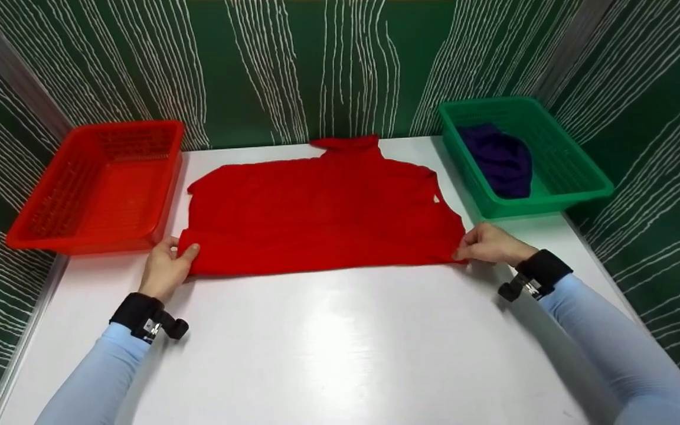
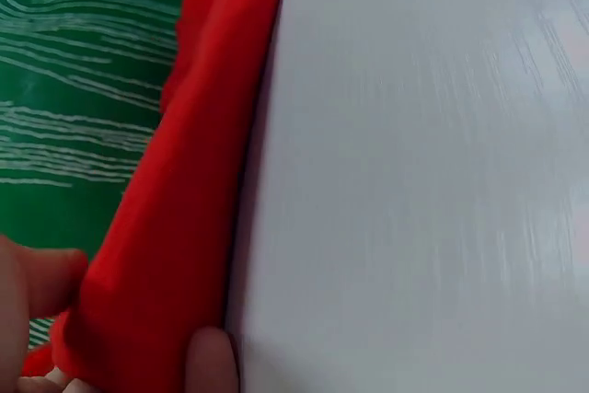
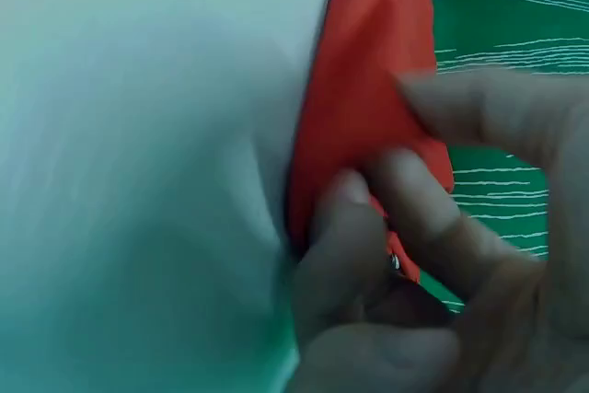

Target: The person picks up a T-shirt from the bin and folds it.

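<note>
A red shirt (image 1: 316, 215) lies spread on the white table, its near part folded into a straight edge and a narrow neck piece sticking out at the far side. At its near left corner, my left hand (image 1: 166, 268) grips the cloth, thumb on top and fingers at the side edge. In the left wrist view the folded red cloth (image 2: 175, 200) runs between thumb and fingers. My right hand (image 1: 490, 243) pinches the near right corner. Close up, the right wrist view shows curled fingertips (image 3: 345, 195) on the red fabric (image 3: 359, 80), somewhat blurred.
To the left stands a red plastic basket (image 1: 166, 227), close beside the shirt. A green basket (image 1: 552, 203) at the back right contains a dark purple cloth (image 1: 496, 159). Green walls with white streaks enclose the white table (image 1: 340, 342) at the back and sides.
</note>
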Tool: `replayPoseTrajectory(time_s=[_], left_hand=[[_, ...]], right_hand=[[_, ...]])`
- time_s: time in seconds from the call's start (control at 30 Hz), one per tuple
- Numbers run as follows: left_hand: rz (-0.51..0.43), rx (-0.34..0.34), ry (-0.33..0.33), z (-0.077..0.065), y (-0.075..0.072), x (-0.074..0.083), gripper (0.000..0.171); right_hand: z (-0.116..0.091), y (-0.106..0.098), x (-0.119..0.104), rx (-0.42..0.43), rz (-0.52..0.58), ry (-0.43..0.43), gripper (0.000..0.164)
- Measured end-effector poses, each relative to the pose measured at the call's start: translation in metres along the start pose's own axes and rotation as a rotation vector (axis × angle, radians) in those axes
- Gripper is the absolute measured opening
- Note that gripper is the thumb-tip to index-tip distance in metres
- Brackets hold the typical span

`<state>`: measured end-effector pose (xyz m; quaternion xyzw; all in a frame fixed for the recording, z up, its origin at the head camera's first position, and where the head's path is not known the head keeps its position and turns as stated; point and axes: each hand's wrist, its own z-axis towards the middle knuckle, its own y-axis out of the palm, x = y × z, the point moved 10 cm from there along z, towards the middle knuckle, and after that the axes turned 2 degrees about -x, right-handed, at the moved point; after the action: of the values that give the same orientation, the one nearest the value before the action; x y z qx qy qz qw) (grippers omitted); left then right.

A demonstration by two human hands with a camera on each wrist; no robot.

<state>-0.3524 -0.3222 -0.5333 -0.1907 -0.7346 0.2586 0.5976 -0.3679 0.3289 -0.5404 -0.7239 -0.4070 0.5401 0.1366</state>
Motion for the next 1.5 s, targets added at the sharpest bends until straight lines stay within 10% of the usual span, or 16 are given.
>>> replayPoseTrajectory(time_s=[0.2,0.47,0.73,0.83,0.97,1.13,1.33,1.5], left_hand=[[0.165,0.075,0.107,0.008,-0.006,0.001,0.037],[0.287,-0.064,0.066,-0.003,0.004,0.01,0.07],[0.55,0.146,0.315,-0.02,0.016,0.045,0.076],[0.609,0.027,0.347,-0.024,0.041,0.05,0.082],[0.693,-0.218,0.194,-0.028,0.067,0.032,0.104],[0.769,-0.301,0.073,-0.037,0.07,0.029,0.121],[0.715,-0.353,0.196,-0.034,0.095,0.069,0.106],[0.68,-0.459,0.237,-0.026,0.134,0.082,0.099]], right_hand=[[0.003,0.002,0.0,-0.032,-0.116,-0.011,0.024],[0.006,0.007,-0.003,-0.024,-0.095,-0.01,0.025],[0.012,0.004,-0.018,0.023,-0.211,-0.045,0.053],[0.017,0.0,-0.023,0.089,-0.232,-0.083,0.051],[0.018,0.003,-0.023,0.076,-0.309,-0.084,0.042],[0.005,-0.001,-0.033,0.155,-0.455,-0.082,0.037],[-0.008,0.014,-0.095,0.358,-0.627,-0.356,0.031],[0.011,0.072,-0.118,0.129,-0.709,-0.471,0.073]])
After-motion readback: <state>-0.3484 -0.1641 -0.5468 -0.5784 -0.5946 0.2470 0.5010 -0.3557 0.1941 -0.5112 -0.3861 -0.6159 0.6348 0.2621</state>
